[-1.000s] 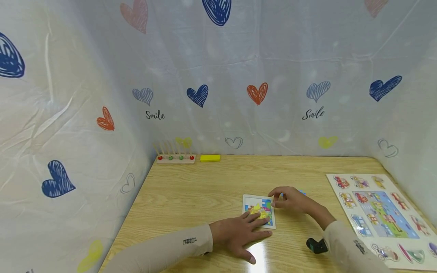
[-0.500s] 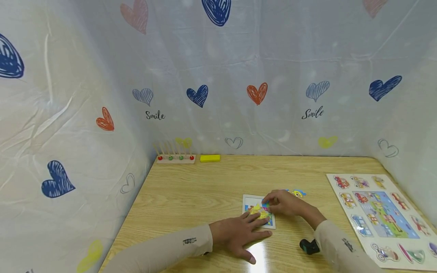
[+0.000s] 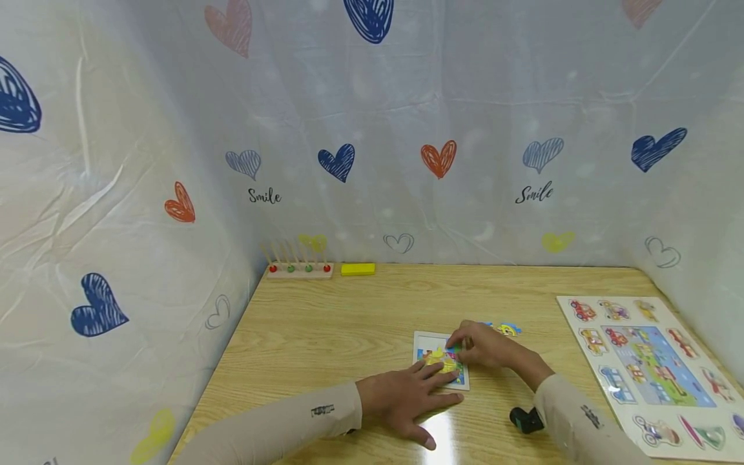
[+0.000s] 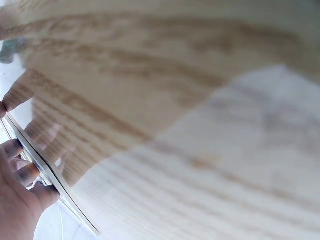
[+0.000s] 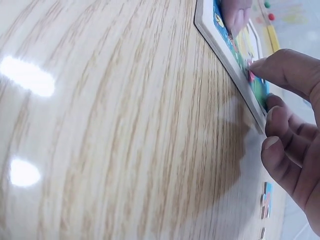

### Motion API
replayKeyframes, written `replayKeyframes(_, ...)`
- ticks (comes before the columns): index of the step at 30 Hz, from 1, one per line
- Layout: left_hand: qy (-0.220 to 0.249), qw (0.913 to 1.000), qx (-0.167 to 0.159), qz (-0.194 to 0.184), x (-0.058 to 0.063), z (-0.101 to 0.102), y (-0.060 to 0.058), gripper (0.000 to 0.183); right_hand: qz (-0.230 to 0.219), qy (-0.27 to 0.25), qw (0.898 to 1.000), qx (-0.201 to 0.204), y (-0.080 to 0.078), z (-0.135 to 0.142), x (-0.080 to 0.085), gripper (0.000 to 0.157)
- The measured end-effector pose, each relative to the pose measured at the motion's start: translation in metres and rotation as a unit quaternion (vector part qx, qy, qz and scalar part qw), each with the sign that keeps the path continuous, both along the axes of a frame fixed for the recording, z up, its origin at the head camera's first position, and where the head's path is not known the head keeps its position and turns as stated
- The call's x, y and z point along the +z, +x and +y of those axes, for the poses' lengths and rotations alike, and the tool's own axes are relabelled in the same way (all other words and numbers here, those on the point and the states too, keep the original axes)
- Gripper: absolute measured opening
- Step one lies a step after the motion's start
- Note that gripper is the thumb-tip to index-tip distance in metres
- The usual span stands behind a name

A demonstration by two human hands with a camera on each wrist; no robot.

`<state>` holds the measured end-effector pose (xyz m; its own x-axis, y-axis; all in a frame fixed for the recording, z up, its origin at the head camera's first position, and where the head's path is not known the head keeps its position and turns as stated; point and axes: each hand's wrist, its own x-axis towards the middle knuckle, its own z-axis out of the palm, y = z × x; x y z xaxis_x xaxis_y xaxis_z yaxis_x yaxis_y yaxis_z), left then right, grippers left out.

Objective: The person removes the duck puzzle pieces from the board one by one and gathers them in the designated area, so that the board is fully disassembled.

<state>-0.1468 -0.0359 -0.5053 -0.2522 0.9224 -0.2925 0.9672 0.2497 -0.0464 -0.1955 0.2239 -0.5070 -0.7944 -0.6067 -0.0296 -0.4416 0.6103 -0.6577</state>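
Note:
A small jigsaw puzzle in a white tray (image 3: pixel 429 335) lies on the table, showing a yellow shape on blue and green. My left hand (image 3: pixel 409 402) rests on it with fingers spread, covering its lower left part. At the tray's upper right, the thumb and fingers of my right hand (image 3: pixel 485 345) pinch a green puzzle piece (image 5: pixel 258 90); the right wrist view shows it at the tray's edge. Whether that piece lies flat in the tray is hard to tell. Beyond the right hand are loose blue-and-yellow puzzle pieces (image 3: pixel 508 329).
On the right lies a large board puzzle (image 3: pixel 639 413) with vehicle pictures. A wooden peg rack (image 3: pixel 299 274) with red and green beads stands at the back left, beside a yellow block (image 3: pixel 357 269). A black object (image 3: pixel 526 420) sits by the right wrist.
My right hand has moved left from the tray's edge onto its upper right corner, uncovering loose pieces behind it. During the last half second it has stayed nearly still. The left hand has not moved.

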Motion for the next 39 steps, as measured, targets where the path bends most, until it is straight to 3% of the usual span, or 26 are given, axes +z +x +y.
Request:
replayKeyframes(9,-0.009,1.0,0.005,0.001,0.0032,0.0004,-0.0013,0.086,-0.008,0.006,1.0,-0.016,-0.0006,-0.0002,0.0044,0.016)
replayKeyframes(17,-0.005,0.9999,0.008,-0.004,0.0062,-0.0005,-0.0012,0.085,-0.019,0.014,0.999,-0.023,-0.0028,-0.0028,0.0094,0.043)
replayKeyframes(39,-0.008,0.9999,0.003,-0.009,0.0035,-0.0008,0.0023,0.085,-0.022,-0.021,1.0,0.002,-0.0085,-0.0017,0.0006,0.029)
